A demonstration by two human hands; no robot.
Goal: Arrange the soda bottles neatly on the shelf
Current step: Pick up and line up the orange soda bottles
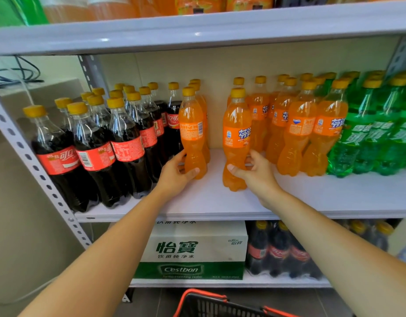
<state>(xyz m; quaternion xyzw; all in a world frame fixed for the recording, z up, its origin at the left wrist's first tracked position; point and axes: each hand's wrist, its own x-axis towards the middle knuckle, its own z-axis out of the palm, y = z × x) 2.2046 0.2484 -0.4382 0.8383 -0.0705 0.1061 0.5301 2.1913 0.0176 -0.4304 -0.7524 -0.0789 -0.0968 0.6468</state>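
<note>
Now both hands are busy on the middle shelf (220, 202), each with one orange bottle. The left hand (177, 172) holds the left bottle (191, 131) low at its waist, with the thumb in front and the fingers curled behind. This bottle seems to stand on the shelf, and its barcode side faces out. The right hand (254, 172) grips the right bottle (236, 138) in the same low way. This one stands nearer the shelf's front edge and its label faces forward. Between the two bottles the shelf is bare up to its back wall.

Cola bottles (94, 145) fill the shelf's left end. The orange group (295, 124) stands right of the shelf's centre, and green bottles (369, 133) stand at its right end.

I think the main danger is tipping. Both grips are low and the bottles are tall, so a quick push could make the top lean and knock a neighbour. The cola row is just beside the left bottle, and the orange group is just behind the right hand. Sliding the right bottle too far forward could also take it off the shelf's edge.
</note>
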